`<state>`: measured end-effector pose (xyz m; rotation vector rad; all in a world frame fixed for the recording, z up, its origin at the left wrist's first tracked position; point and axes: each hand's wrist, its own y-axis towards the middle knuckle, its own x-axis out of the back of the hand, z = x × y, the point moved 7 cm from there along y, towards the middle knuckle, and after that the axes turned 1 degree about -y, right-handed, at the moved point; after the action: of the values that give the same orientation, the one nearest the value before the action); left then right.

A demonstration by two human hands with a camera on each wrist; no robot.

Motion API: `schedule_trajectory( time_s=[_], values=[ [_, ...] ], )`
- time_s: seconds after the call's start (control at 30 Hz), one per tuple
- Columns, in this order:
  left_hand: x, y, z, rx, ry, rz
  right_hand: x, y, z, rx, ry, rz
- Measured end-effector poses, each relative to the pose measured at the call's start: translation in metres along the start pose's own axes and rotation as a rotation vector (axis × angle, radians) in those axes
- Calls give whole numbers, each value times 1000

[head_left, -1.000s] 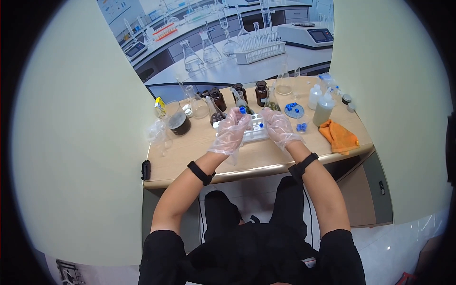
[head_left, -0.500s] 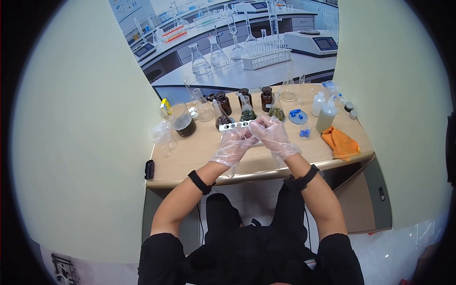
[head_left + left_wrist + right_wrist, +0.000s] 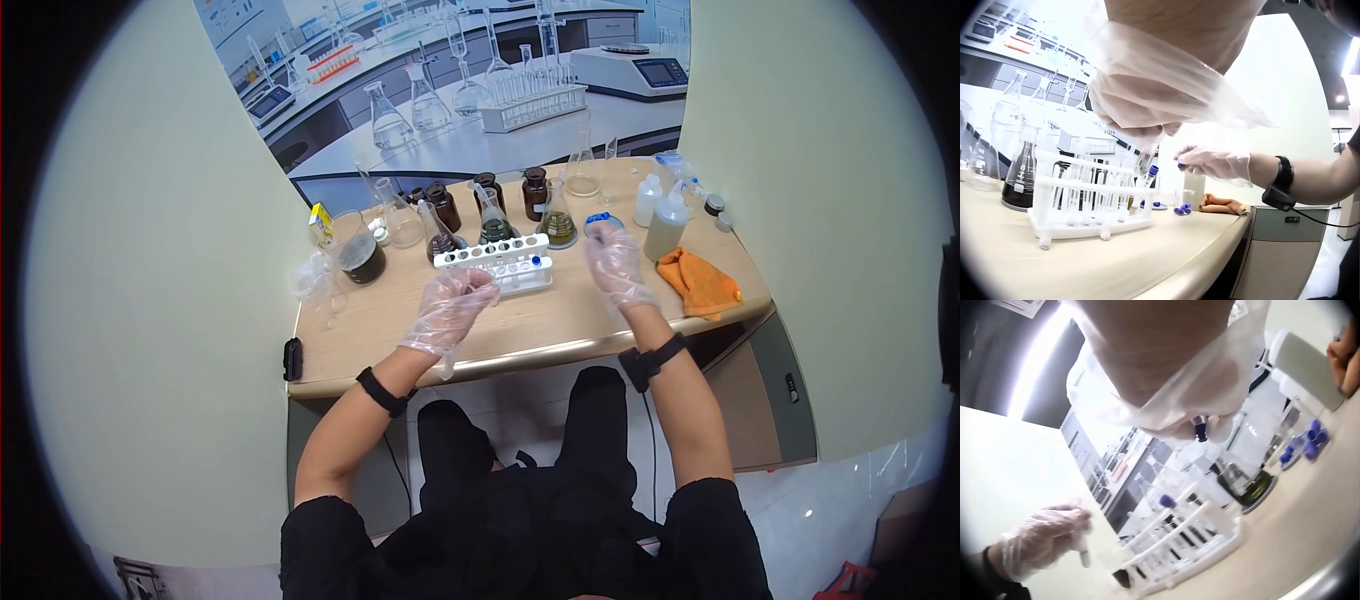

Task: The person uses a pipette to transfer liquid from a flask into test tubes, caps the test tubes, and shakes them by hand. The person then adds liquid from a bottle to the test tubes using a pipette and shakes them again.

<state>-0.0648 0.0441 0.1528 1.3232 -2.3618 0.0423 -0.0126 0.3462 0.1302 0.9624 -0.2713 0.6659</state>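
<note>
My gloved left hand [image 3: 450,310] is in front of the rack's left half, pinching a glass test tube [image 3: 1084,553] that hangs down from the fingertips. My gloved right hand [image 3: 615,265] is apart from it, to the right of the rack, with a small blue cap [image 3: 1200,429] between fingers and thumb. Between the hands and the flasks stands a white test tube rack [image 3: 493,252] with several tubes in it. One tube at its right end wears a blue cap [image 3: 537,261]. Loose blue caps lie in a round dish [image 3: 603,219], partly hidden behind the right hand.
Conical flasks with dark [image 3: 440,243] and green-yellow liquid [image 3: 559,230] stand behind the rack, with brown bottles [image 3: 535,195] farther back. A beaker of dark liquid [image 3: 360,258] is at left. White squeeze bottles [image 3: 665,230] and an orange cloth [image 3: 700,283] are at right.
The hands, together over the rack half a second ago, have separated: left went left, right went right toward the dish. A blue cap showed at the left fingers earlier; the right fingers now hold one.
</note>
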Motion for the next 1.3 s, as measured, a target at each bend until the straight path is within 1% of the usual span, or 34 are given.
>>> schedule_trajectory(
  time_s=[0.03, 0.1, 0.13, 0.2, 0.23, 0.3, 0.33, 0.37, 0.4, 0.43, 0.5, 0.57, 0.6, 0.63, 0.67, 0.7, 0.73, 0.77, 0.83, 0.87, 0.9, 0.93, 0.97, 1.03, 1.07, 1.13, 1.17, 1.23, 1.27, 1.3],
  values=[
    [6, 0, 7, 34, -42, -24, 3, 2, -21, -2, -1, 3],
    [15, 2, 25, 31, -50, -43, 12, 3, -48, 34, -235, -49],
    [19, 1, 22, 25, -56, -62, 17, 2, -46, 32, -234, -47],
    [25, -4, 18, 38, -61, -69, 24, 2, -50, -65, -392, 26],
    [28, -5, 15, 48, -67, -76, 28, 2, -46, -64, -391, 26],
    [32, -1, 40, 45, -84, -95, 24, 3, -35, 9, -568, 132],
    [34, 1, 49, 40, -102, -114, 22, 4, -28, 9, -566, 135],
    [34, 0, 44, 44, -102, -115, 21, 4, -6, 170, -421, 46],
    [35, -1, 38, 29, -15, -105, 20, 1, 16, 326, -272, -42],
    [35, -2, 33, 15, 74, -93, 9, -2, 22, 323, -269, -39],
    [35, -2, 36, 3, 111, -93, -25, -9, 32, 357, -165, 152],
    [36, 3, 47, -14, 149, -98, -40, -20, 36, 369, -154, 166],
    [38, 6, 56, -100, 197, -123, -47, -24, 38, 384, -141, 183],
    [42, 4, 52, -183, 248, -152, -50, -25, 39, 390, -129, 186],
    [48, 3, 54, -173, 259, -163, -58, -27, 36, 359, -160, 259],
    [55, 2, 56, -184, 374, -188, -68, -30, 34, 330, -186, 334],
    [62, 0, 53, -193, 491, -209, -69, -32, 39, 335, -164, 342],
    [71, -1, 52, -181, 504, -216, -66, -32, 44, 350, -194, 351],
    [94, 4, 58, -21, 291, -302, -65, -32, 48, 373, -267, 366],
    [108, 13, 70, -16, 297, -307, -65, -32, 49, 375, -258, 368],
    [134, 23, 92, -32, 308, -363, -64, -33, 49, 363, -279, 384],
    [159, 31, 102, -50, 318, -417, -66, -33, 48, 349, -301, 398],
    [175, 38, 96, -49, 323, -417, -68, -33, 47, 348, -296, 398],
    [210, 47, 81, 59, 617, -501, -73, -35, 43, 324, -319, 401],
    [227, 55, 85, 61, 620, -498, -76, -37, 42, 320, -317, 402],
    [259, 68, 100, 143, 738, -538, -77, -38, 41, 298, -263, 370],
    [261, 68, 89, 142, 740, -535, -77, -39, 41, 294, -263, 369],
    [267, 68, 73, 269, 965, -451, -77, -39, 42, 270, -255, 369],
    [278, 76, 85, 269, 968, -449, -76, -39, 43, 267, -252, 368],
    [292, 87, 101, 312, 1031, -489, -75, -38, 44, 261, -236, 370]
  ],
)
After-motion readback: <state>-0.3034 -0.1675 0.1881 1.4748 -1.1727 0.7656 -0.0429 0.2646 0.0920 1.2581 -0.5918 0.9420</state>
